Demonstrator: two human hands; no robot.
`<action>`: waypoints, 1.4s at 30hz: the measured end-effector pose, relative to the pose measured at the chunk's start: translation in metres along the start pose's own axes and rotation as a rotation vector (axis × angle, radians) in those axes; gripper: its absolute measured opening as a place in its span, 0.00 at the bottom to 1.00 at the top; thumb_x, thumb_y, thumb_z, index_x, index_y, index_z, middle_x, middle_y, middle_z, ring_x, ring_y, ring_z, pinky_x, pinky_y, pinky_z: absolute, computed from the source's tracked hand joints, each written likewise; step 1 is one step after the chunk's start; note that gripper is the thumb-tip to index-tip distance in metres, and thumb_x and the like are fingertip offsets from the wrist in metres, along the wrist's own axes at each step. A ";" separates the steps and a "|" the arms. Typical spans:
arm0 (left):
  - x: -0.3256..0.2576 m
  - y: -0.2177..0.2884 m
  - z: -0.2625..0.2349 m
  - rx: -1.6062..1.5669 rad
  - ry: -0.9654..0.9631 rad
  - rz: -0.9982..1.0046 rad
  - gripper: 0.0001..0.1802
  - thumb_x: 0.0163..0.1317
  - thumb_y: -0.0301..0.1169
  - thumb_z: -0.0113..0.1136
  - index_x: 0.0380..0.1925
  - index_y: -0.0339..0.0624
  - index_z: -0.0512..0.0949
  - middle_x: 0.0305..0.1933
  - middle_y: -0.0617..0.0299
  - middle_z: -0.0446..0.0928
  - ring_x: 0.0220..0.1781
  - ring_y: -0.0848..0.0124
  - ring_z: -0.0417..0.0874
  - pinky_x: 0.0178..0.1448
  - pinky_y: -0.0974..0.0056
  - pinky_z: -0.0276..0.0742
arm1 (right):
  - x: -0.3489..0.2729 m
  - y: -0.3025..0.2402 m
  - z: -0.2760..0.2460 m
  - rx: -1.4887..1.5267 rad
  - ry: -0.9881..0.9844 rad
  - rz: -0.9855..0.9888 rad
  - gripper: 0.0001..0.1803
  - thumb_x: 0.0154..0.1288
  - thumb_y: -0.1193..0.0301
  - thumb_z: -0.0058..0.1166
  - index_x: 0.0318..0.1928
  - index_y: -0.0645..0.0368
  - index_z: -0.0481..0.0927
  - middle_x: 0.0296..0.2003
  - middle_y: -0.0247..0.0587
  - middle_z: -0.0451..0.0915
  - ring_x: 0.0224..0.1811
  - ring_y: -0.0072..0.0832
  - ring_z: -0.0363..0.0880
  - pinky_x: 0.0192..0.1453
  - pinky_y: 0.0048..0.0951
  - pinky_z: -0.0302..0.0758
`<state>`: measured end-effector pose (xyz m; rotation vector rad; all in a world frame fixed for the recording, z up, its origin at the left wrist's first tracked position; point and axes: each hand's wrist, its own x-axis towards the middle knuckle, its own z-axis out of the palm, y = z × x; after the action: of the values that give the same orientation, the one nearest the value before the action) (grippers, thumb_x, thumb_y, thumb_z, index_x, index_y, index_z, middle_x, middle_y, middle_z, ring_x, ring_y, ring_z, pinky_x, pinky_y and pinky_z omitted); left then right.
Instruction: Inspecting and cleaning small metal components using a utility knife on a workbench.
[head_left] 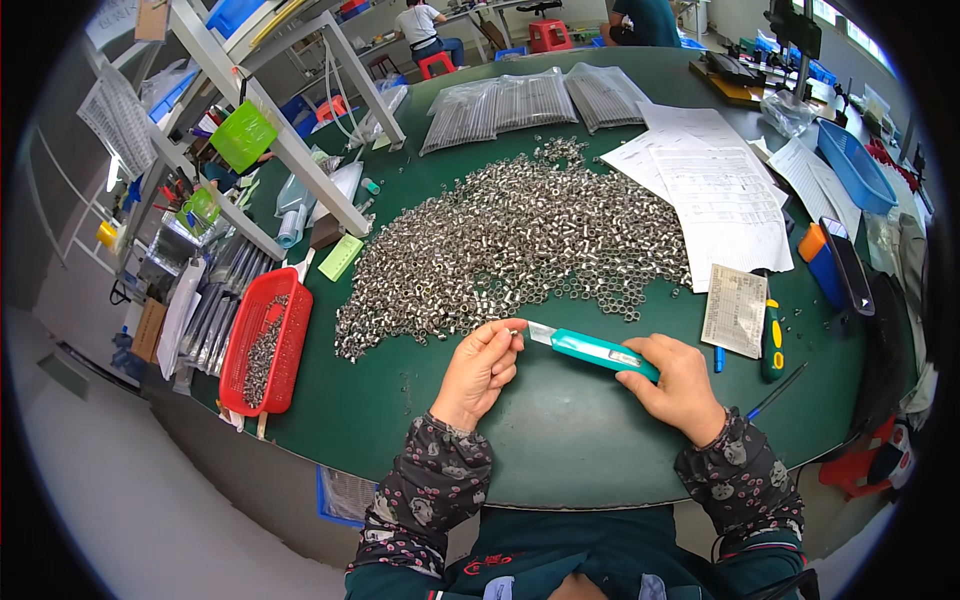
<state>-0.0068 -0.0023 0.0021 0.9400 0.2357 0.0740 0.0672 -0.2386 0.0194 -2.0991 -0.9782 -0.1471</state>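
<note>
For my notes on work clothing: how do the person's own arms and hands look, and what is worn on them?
Both hands, left hand and right hand, are bare, with no gloves. Both forearms wear dark sleeves with a pale floral pattern, gathered at the wrists. No watch or rings can be made out.

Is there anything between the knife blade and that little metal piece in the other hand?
Nothing visible. The right hand holds the teal knife with its blade pointing at the small metal piece pinched in the left hand. The blade tip sits right beside the piece; whether they touch cannot be told. The pile of metal pieces lies farther back.
</note>
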 end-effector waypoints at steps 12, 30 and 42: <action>0.001 -0.004 -0.005 0.020 -0.028 0.027 0.08 0.61 0.27 0.48 0.38 0.37 0.72 0.26 0.68 0.70 0.15 0.86 0.54 0.15 0.81 0.49 | -0.001 0.002 0.000 0.234 -0.183 0.101 0.15 0.50 0.63 0.54 0.37 0.59 0.78 0.27 0.46 0.77 0.28 0.42 0.75 0.32 0.36 0.70; 0.000 -0.004 0.001 0.142 0.113 0.083 0.08 0.61 0.29 0.48 0.35 0.36 0.72 0.25 0.66 0.69 0.15 0.86 0.55 0.16 0.80 0.49 | -0.004 -0.004 0.001 0.064 -0.035 0.045 0.14 0.50 0.64 0.55 0.36 0.60 0.77 0.22 0.44 0.74 0.23 0.41 0.73 0.27 0.36 0.68; -0.001 -0.004 0.004 0.199 0.083 0.061 0.08 0.61 0.29 0.48 0.34 0.35 0.72 0.22 0.67 0.67 0.15 0.86 0.55 0.16 0.80 0.50 | -0.004 -0.002 0.004 0.089 -0.085 0.090 0.14 0.49 0.65 0.56 0.35 0.59 0.77 0.23 0.44 0.74 0.24 0.41 0.73 0.28 0.36 0.68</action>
<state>-0.0073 -0.0079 0.0012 1.1436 0.2947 0.1481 0.0627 -0.2371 0.0163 -2.0776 -0.9205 0.0311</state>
